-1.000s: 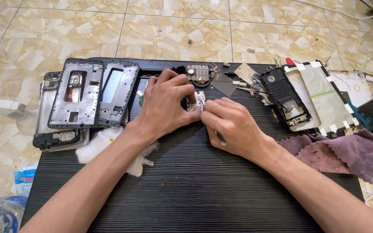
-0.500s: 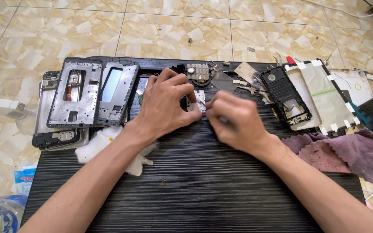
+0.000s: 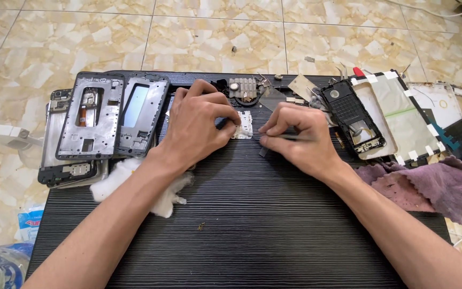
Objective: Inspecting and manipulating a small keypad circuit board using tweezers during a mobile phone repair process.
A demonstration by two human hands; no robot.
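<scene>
My left hand [image 3: 199,126] rests on the black ribbed mat [image 3: 252,225] and pinches a small white phone part [image 3: 243,124] at its left edge. My right hand [image 3: 300,136] lies just to the right of that part, fingers closed around a thin dark tool [image 3: 287,138] whose tip points left toward the part. A small gap separates the tool tip from the white part. A dark phone body lies under my left hand, mostly hidden.
Grey phone frames [image 3: 110,115] are stacked at the mat's left. A white cotton wad [image 3: 135,184] lies under my left forearm. An opened black phone [image 3: 354,120], a taped screen panel [image 3: 402,120] and a purple cloth [image 3: 429,182] sit to the right. Tiled floor surrounds the mat.
My right hand has drawn back to the right, away from the white part, with the tool. My left hand has stayed on the part.
</scene>
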